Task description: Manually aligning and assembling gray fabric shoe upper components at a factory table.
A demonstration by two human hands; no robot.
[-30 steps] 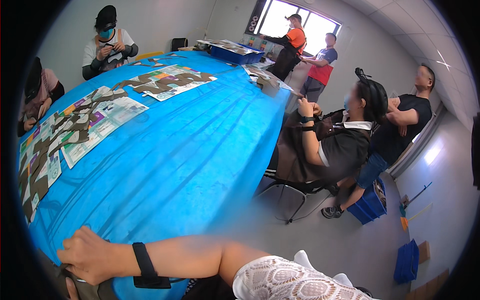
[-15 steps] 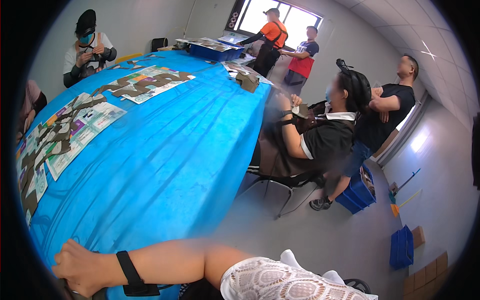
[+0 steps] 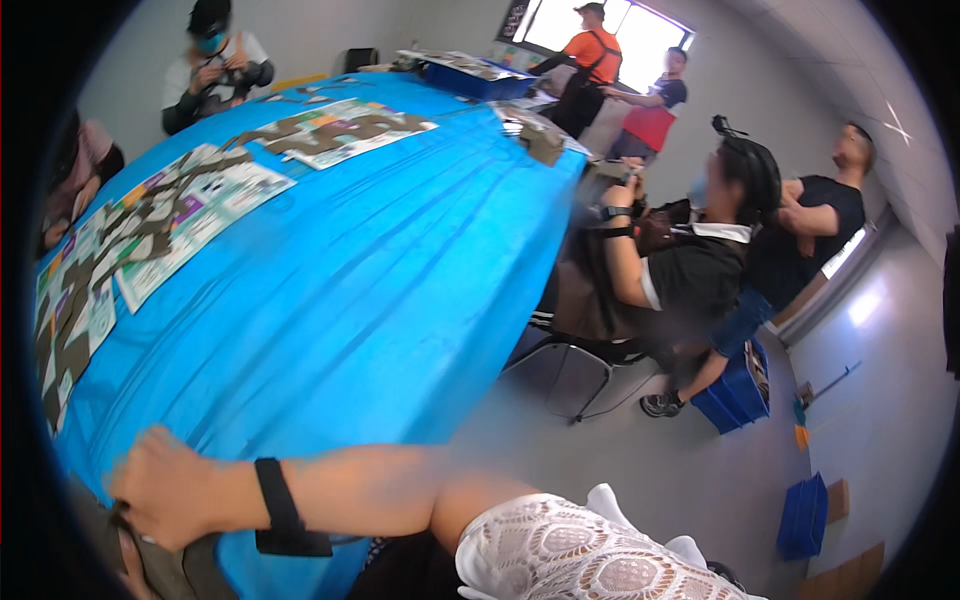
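Observation:
My right hand (image 3: 170,490) is at the lower left, its forearm crossing from the lower right with a black strap on the wrist. Its fingers are curled closed and blurred; a small dark bit shows at their tips, too unclear to name. Grey-brown material (image 3: 190,568) lies just below this hand, against the blue-covered table's near edge. A sliver of skin beside that material appears to be part of my left hand (image 3: 130,562); its fingers are mostly cut off by the dark rim of the picture.
The blue table cover (image 3: 350,280) stretches away from me. Printed sheets (image 3: 235,200) with grey-brown cut pieces line its left side. A seated person (image 3: 690,270) works at the right edge. Blue crates (image 3: 735,395) stand on the floor; other people sit or stand farther off.
The whole view has shifted, so the room sits farther right and higher. My right hand has risen slightly in the picture, and more grey-brown material and a bit of skin show below it.

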